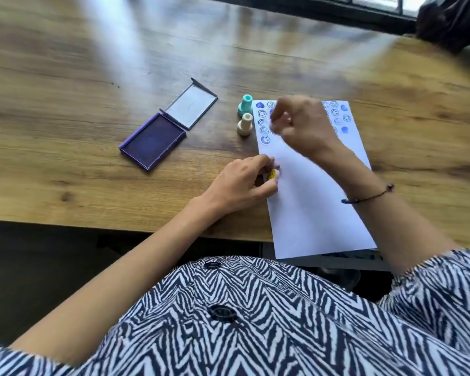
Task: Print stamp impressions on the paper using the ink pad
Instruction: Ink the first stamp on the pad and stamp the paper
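A white paper point(310, 202) lies on the wooden table, its top part covered with several blue stamp prints point(265, 130). My left hand point(244, 183) rests at the paper's left edge, fingers closed on a small yellow stamp point(271, 174). My right hand point(301, 123) hovers blurred over the printed rows, fingers curled; whether it holds anything is unclear. An open purple ink pad point(152, 141) with its lid point(192, 105) flipped back lies to the left. A teal stamp point(245, 104) and a cream stamp point(245, 124) stand upright beside the paper's top left corner.
The wooden table point(65, 104) stretches left and back; its front edge runs just before my torso, and the paper overhangs it. A dark object point(451, 20) sits at the far right corner near a window frame.
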`<state>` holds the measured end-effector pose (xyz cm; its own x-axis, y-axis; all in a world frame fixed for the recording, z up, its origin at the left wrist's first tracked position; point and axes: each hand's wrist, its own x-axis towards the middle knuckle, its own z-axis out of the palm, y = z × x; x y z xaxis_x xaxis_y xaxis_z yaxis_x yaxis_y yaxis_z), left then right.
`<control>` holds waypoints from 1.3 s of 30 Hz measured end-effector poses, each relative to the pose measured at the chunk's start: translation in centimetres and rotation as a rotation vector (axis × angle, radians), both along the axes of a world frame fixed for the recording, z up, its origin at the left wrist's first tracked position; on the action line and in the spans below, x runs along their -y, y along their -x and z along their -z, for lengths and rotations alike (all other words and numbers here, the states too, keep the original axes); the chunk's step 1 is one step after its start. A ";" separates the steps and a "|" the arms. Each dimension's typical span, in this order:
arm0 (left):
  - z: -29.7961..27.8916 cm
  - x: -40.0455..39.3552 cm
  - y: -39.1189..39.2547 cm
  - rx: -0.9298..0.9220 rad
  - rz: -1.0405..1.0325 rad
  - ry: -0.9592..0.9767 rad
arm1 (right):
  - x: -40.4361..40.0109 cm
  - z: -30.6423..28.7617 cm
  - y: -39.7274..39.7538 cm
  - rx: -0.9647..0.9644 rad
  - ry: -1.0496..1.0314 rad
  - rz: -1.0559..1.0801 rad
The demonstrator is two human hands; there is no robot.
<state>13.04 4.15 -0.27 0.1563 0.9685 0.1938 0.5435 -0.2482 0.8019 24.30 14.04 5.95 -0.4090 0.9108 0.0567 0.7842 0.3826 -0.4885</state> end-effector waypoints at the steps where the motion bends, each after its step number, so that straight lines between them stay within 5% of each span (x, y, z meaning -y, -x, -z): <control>1: 0.1 0.0 0.0 0.013 -0.003 -0.002 | 0.0 -0.7 -0.6 -0.110 0.018 0.063; 4: 0.2 0.0 0.0 0.035 -0.004 0.004 | 0.4 -1.9 -2.4 -0.403 0.186 0.168; 8: -0.1 -0.1 0.2 0.111 -0.015 0.063 | 1.6 -1.7 -3.3 -0.517 0.335 0.197; 14: -1.1 -0.3 1.0 0.578 -0.157 0.217 | 4.4 -1.4 -3.0 -0.708 0.477 0.116; 18: -1.4 -0.2 0.9 0.726 -0.152 0.225 | 5.8 -1.3 -2.0 -0.696 0.436 0.079; 33: -2.7 0.6 1.2 0.563 -0.227 0.132 | 7.0 0.0 -0.4 -0.801 0.366 0.131; 39: -2.6 -0.4 2.0 0.300 -0.352 0.157 | 4.2 0.4 0.6 -0.557 0.334 0.134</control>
